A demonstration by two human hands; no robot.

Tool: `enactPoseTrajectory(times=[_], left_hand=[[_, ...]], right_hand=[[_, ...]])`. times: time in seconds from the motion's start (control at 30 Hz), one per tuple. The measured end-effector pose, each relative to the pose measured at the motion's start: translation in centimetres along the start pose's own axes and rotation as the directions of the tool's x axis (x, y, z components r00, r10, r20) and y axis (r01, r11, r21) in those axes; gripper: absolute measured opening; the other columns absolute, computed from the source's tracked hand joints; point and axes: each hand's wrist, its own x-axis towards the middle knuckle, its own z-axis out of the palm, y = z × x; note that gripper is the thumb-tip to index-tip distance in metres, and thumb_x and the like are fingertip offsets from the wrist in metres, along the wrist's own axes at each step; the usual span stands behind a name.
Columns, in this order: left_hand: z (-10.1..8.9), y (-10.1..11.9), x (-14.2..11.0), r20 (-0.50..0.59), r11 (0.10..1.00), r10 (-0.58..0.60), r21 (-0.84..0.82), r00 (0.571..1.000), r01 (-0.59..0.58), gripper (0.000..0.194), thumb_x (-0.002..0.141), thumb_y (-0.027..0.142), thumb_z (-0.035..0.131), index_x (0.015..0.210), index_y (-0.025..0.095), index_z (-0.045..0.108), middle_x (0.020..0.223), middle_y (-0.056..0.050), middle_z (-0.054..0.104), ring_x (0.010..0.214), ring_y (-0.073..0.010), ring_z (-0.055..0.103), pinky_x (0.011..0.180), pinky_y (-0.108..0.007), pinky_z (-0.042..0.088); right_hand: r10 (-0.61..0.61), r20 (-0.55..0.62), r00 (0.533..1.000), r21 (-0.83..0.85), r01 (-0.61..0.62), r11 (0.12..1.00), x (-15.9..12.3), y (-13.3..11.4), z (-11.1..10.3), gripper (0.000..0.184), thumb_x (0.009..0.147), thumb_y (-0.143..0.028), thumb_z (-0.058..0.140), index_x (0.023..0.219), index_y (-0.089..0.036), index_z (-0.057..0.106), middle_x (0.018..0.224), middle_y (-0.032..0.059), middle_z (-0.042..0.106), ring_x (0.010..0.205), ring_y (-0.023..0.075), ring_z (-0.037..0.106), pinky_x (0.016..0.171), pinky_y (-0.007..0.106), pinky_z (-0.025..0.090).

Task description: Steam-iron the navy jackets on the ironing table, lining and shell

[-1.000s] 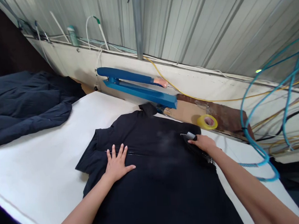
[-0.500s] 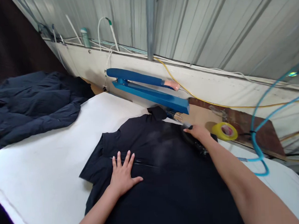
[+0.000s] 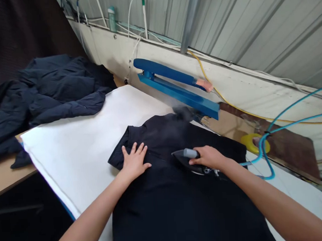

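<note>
Iron (image 3: 182,159) and right hand (image 3: 208,157) have come in from the dark garment's (image 3: 161,207) right part to its middle, nearer the left hand, and the view has swung so that more of the left side shows; I judge that the heat now bears on the stretch just beside the steadying hand. At the far left, crumpled dark clothing (image 3: 63,90) lies heaped, partly over the edge of the white-covered table (image 3: 75,147). Next comes the left hand (image 3: 135,160), palm down and flat on the cloth with fingers spread, just beside an open-ended sleeve that points left. The garment lies on the white cover, almost black and mostly smooth, with soft folds near that sleeve; its lower part runs out of view, and faint steam (image 3: 175,127) blurs its far end. Right of the spread fingers, the iron points left on the cloth, its grey handle gripped in the right hand's curled fingers; how much of the soleplate touches, I cannot tell. Beyond stands a blue pressing arm (image 3: 175,90), and farther right, yellow tape (image 3: 249,142) sits near the blue hose (image 3: 260,150).
</note>
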Motion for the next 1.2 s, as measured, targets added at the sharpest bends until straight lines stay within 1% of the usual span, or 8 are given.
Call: enactPoseTrajectory(times=[0.07,0.2,0.3,0.47,0.63,0.83,1.03,1.2], left_hand=[[-0.8,-2.2,-0.6,-0.011,0.999,-0.047,0.02,0.999,0.047,0.073,0.075,0.055,0.043,0.138,0.026,0.02,0.145,-0.004,0.017,0.131,-0.0357,0.003,0.095,-0.067,0.002],[-0.7,-5.2,-2.0,-0.061,0.992,-0.11,-0.072,0.992,0.106,0.08,0.07,0.049,0.054,0.138,0.022,0.021,0.146,-0.007,0.013,0.13,-0.0354,0.013,0.099,-0.058,0.017],[-0.2,-6.5,-2.1,-0.124,0.959,-0.094,-0.277,0.988,0.056,0.072,0.071,0.041,0.057,0.134,0.017,0.03,0.141,-0.011,0.029,0.125,-0.0278,0.031,0.101,-0.043,0.027],[-0.4,-8.0,0.6,-0.146,0.69,-0.297,-0.716,0.944,0.106,0.037,0.074,0.026,0.055,0.109,0.017,0.05,0.108,-0.006,0.06,0.095,-0.0151,0.057,0.084,-0.026,0.043],[-1.1,-8.7,3.4,-0.065,0.545,-0.394,-0.82,0.917,0.176,0.021,0.066,0.012,0.057,0.085,0.02,0.052,0.07,0.004,0.064,0.068,-0.0107,0.06,0.068,-0.022,0.043],[-1.6,-9.2,3.1,0.038,0.452,-0.383,-0.864,0.923,0.223,0.021,0.059,0.008,0.059,0.075,0.02,0.051,0.058,0.007,0.061,0.059,-0.0095,0.057,0.058,-0.019,0.04],[-2.7,-10.9,4.3,0.106,0.44,-0.37,-0.855,0.923,0.275,0.01,0.064,0.019,0.059,0.072,0.019,0.052,0.055,0.005,0.06,0.055,-0.0101,0.056,0.054,-0.019,0.038],[-4.3,-11.2,9.4,0.124,0.589,-0.43,-0.712,0.894,0.382,0.021,0.067,0.04,0.056,0.063,0.019,0.055,0.061,-0.001,0.062,0.065,-0.0163,0.058,0.057,-0.023,0.038]], right_hand=[[-0.035,0.068,0.997,-0.065,0.039,0.997,0.5,-2.0,0.5,0.055,0.061,-0.07,0.051,0.091,-0.025,0.062,0.086,0.0058,0.065,0.081,0.0241,0.059,0.062,0.026,0.039],[0.122,0.039,0.992,-0.115,-0.117,0.986,1.9,-3.6,0.2,0.053,0.067,-0.067,0.046,0.094,-0.023,0.061,0.09,0.0081,0.065,0.084,0.0245,0.059,0.063,0.027,0.039],[0.128,-0.026,0.991,-0.139,-0.13,0.982,2.4,-4.6,-0.5,0.053,0.07,-0.067,0.043,0.094,-0.023,0.06,0.09,0.0076,0.065,0.084,0.0242,0.059,0.063,0.028,0.04],[0.011,0.033,0.999,-0.216,-0.004,0.976,3.0,-8.5,0.0,0.055,0.066,-0.069,0.046,0.096,-0.025,0.059,0.089,0.0072,0.065,0.085,0.0246,0.06,0.066,0.029,0.04],[0.037,-0.024,0.999,-0.226,-0.041,0.973,4.9,-12.2,0.4,0.055,0.069,-0.069,0.043,0.098,-0.025,0.058,0.088,0.0073,0.066,0.084,0.0243,0.061,0.066,0.029,0.041],[0.006,-0.05,0.999,-0.228,-0.017,0.974,7.3,-14.6,-0.7,0.056,0.068,-0.071,0.041,0.097,-0.025,0.058,0.087,0.007,0.066,0.084,0.0241,0.061,0.067,0.029,0.041],[0.168,-0.138,0.976,-0.143,-0.187,0.972,12.1,-14.1,-2.9,0.058,0.068,-0.072,0.039,0.094,-0.024,0.059,0.09,0.0072,0.065,0.084,0.024,0.06,0.065,0.03,0.042],[0.253,-0.142,0.957,-0.09,-0.267,0.959,15.7,-11.6,-4.5,0.062,0.064,-0.074,0.041,0.095,-0.024,0.06,0.093,0.0087,0.064,0.088,0.0258,0.059,0.066,0.031,0.043]])
